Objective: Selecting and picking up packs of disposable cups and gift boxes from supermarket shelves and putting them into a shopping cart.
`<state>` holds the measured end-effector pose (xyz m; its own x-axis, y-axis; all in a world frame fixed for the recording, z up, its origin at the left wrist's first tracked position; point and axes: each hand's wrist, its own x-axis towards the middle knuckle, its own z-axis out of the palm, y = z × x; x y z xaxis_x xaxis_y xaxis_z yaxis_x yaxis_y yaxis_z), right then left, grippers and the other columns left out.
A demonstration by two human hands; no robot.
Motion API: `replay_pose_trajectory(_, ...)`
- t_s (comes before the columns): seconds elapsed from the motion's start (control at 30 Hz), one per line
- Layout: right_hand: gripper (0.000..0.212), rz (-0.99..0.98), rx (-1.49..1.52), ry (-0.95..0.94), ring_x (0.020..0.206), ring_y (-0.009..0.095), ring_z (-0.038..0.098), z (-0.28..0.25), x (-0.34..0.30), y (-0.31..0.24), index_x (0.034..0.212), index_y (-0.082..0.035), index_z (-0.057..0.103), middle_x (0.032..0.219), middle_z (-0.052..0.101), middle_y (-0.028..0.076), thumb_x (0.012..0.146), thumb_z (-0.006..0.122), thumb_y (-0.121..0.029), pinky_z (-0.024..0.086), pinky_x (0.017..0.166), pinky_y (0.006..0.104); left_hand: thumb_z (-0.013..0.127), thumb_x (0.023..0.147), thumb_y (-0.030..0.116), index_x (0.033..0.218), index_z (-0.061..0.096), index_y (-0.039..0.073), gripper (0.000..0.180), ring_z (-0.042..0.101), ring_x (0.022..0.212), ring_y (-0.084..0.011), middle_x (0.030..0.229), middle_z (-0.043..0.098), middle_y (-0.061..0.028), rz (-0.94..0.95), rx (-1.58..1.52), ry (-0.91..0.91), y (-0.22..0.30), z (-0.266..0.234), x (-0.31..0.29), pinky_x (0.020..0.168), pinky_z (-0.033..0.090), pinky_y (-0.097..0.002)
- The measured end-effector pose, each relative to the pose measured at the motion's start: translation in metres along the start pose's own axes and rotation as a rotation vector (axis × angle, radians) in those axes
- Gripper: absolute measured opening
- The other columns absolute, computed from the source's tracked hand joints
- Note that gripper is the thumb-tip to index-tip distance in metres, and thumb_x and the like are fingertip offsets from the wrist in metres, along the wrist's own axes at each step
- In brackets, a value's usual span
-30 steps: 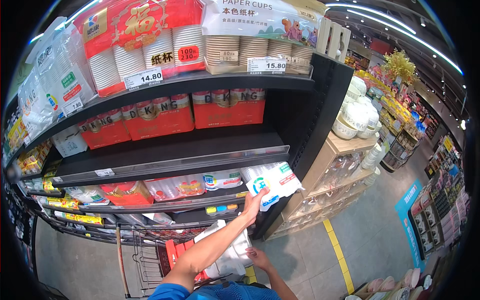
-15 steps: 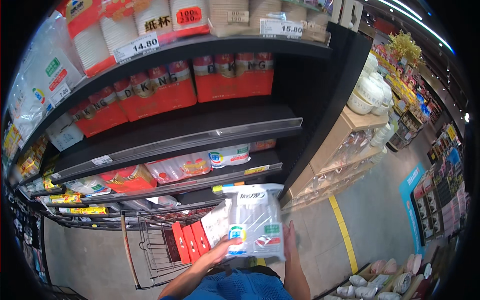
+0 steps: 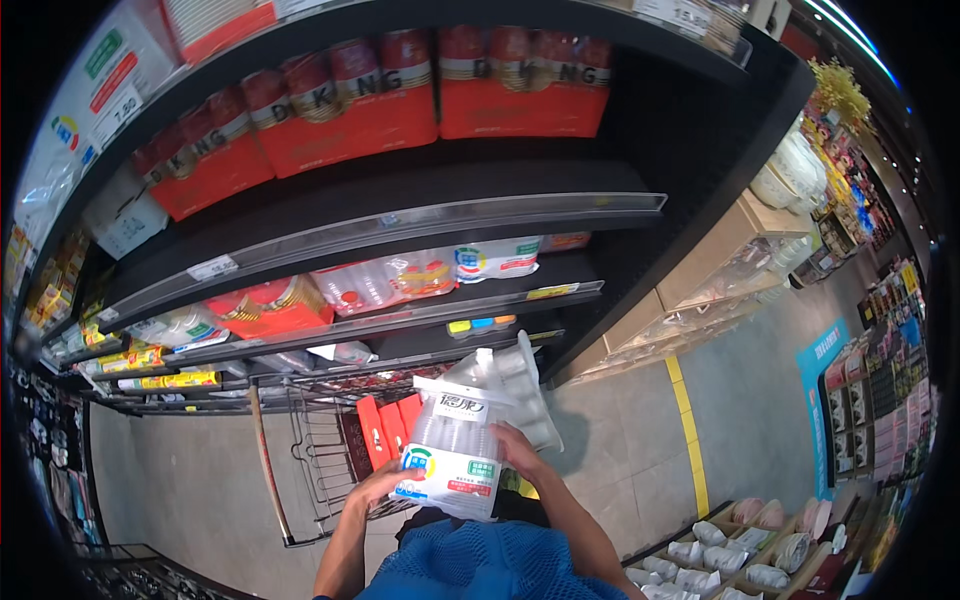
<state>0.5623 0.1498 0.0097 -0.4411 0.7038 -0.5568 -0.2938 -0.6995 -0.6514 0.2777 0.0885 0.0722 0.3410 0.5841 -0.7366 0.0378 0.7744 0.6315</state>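
In front of my body I hold a clear bag of stacked plastic cups (image 3: 452, 425) with a white, blue and green label along its lower part. My left hand (image 3: 380, 486) grips its lower left corner, the thumb lying over the label. My right hand (image 3: 515, 452) is at its upper right edge, the fingers partly hidden. Just behind is another clear plastic pack (image 3: 525, 390) with rounded ridges; what supports it is hidden. To the left, several red boxes (image 3: 373, 432) stand in a wire shopping cart (image 3: 310, 470).
Dark shelving (image 3: 400, 215) rises ahead, with red cup packs (image 3: 345, 120) and bagged goods (image 3: 385, 280) on its levels. Wooden shelves (image 3: 690, 290) with bowls stand at the right. A yellow floor strip (image 3: 685, 430) runs beside me, and a bin of wrapped goods (image 3: 720, 560) is at the lower right.
The bag has come lower and to the left, closer to my body, its label now facing me more fully. My right hand has shifted left, and the ridged pack behind now shows.
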Motion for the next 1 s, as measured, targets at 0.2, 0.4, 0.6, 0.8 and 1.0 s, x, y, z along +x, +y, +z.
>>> replay_pose_trajectory(0.2,0.024,-0.027,-0.107,0.221,0.059,0.003,0.045,0.008,-0.008,-0.002,0.106,-0.011,0.053,0.074,0.048,-0.006,0.09,0.056,-0.027,0.037,0.049,0.0199,0.068,0.085,0.032,0.121,0.056,0.008,0.044,0.055,0.105,-0.0122,0.109,0.061,-0.0026,0.216,-0.063,0.278,-0.027,-0.031,0.032,0.087,0.043,-0.0277)
replay_pose_trajectory(0.4,0.032,-0.081,-0.069,0.443,0.066,0.006,0.052,0.007,-0.011,0.002,0.111,-0.009,0.053,0.083,0.058,-0.002,0.084,0.062,-0.023,0.044,0.059,0.0216,0.068,0.085,0.032,0.129,0.046,0.011,0.053,0.055,0.105,-0.0166,0.109,0.056,-0.0062,0.122,-0.192,0.405,-0.064,-0.015,0.081,0.087,0.046,-0.0326)
replay_pose_trajectory(0.6,0.047,-0.21,-0.221,0.547,0.082,0.013,0.059,-0.014,-0.003,0.028,0.12,-0.007,0.051,0.097,0.062,0.004,0.078,0.069,-0.018,0.048,0.071,0.0276,0.064,0.089,0.028,0.138,0.036,0.009,0.06,0.058,0.1,-0.0192,0.118,0.056,-0.0102,0.094,-0.348,0.21,-0.108,0.0,0.096,0.084,0.047,-0.0321)
replay_pose_trajectory(0.8,0.046,-0.259,-0.146,0.455,0.093,0.013,0.058,0.014,0.008,0.042,0.121,-0.007,0.049,0.1,0.061,0.004,0.079,0.069,-0.008,0.048,0.072,0.0274,0.058,0.091,0.024,0.147,0.025,0.012,0.066,0.053,0.117,-0.0238,0.138,0.044,-0.0157,0.181,-0.296,0.22,-0.097,0.005,0.08,0.099,0.041,-0.0336)
replay_pose_trajectory(1.0,0.045,-0.064,-0.104,0.456,0.071,0.007,0.052,0.036,0.031,0.077,0.114,-0.007,0.05,0.092,0.056,-0.001,0.076,0.074,-0.011,0.043,0.057,0.0212,0.055,0.09,0.019,0.148,0.024,0.013,0.066,0.032,0.136,-0.0224,0.15,0.03,-0.0129,0.268,-0.005,0.306,-0.108,-0.021,0.109,0.109,0.027,-0.0311)
